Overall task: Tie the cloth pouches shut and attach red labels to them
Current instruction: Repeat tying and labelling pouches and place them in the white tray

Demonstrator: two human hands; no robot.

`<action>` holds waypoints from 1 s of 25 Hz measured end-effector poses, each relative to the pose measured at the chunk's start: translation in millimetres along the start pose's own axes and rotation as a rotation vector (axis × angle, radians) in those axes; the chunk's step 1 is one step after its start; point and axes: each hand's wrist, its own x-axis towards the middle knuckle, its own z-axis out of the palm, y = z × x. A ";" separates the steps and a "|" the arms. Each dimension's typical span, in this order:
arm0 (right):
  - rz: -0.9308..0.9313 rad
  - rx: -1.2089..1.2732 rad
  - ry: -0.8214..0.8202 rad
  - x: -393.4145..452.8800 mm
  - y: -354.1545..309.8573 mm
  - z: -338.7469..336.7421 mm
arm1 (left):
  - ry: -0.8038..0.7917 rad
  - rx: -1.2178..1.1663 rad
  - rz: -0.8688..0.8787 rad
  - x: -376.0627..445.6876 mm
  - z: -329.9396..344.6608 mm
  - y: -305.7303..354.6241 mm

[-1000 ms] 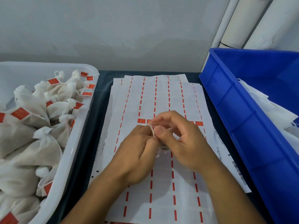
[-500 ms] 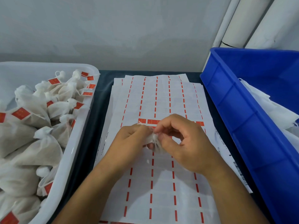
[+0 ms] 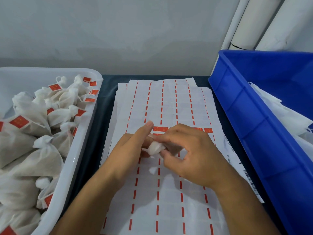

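1. Left hand (image 3: pixel 133 148): forearm enters from the lower left edge of the frame; the hand lies over the middle of the label sheets. One finger points straight forward toward the red labels; the other fingers (image 3: pixel 145 150) curl against the white cloth pouch (image 3: pixel 155 148) and hold its left side.
2. Right hand (image 3: pixel 191 155): forearm enters from the lower right edge. Thumb and forefinger pinch the right end of the cloth pouch; the remaining fingers are loosely bent above the paper.
3. The cloth pouch is small, bunched and held between both hands just above the sheets. Most of it is covered by the fingers, so whether it is tied cannot be told. A small white scrap (image 3: pixel 152 170) shows just below the hands; what it is cannot be made out.
4. Label sheets (image 3: pixel 169 200): a stack of white backing paper with red dashed lines, lying on the dark counter (image 3: pixel 105 99) between the two bins. A short row of red labels (image 3: pixel 160 128) remains just beyond the fingertips, partly hidden by the right hand.
5. Left: a white tub (image 3: pixel 79 150), its rim close to the sheets, holding tied pouches (image 3: pixel 42 160) with red tags; cut off by the frame edge.
6. Right: a blue bin (image 3: pixel 254 133), its wall close beside the sheets, holding white cloth (image 3: pixel 277 119); also cut off.
7. Far: a grey wall (image 3: pixel 118 31) and white pipes (image 3: pixel 257 22) behind the blue bin.
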 end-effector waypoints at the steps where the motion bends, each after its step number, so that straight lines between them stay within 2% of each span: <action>1: 0.001 -0.030 0.006 0.0 0.9 0.1 | -0.031 0.011 0.006 -0.1 -0.7 -0.5; 5: 0.024 -0.048 0.062 1.6 2.9 0.3 | -0.143 -0.026 0.081 1.7 -4.5 -2.2; 8: 0.028 0.017 0.154 4.3 2.8 0.3 | -0.184 0.051 0.078 9.2 -3.8 -0.8; 10: 0.019 0.082 0.227 5.3 1.0 0.7 | -0.211 0.075 0.168 10.2 -4.1 -1.4; 13: 0.050 0.228 0.324 5.9 -3.9 -1.5 | -0.241 -0.040 0.287 -2.3 -3.0 1.3; 19: 0.160 0.410 0.292 9.4 -11.2 -2.4 | -0.011 -0.208 0.328 -5.6 16.1 3.0; 25: 0.219 0.492 0.283 10.2 -12.2 0.3 | 0.104 -0.365 0.298 -4.3 22.3 0.8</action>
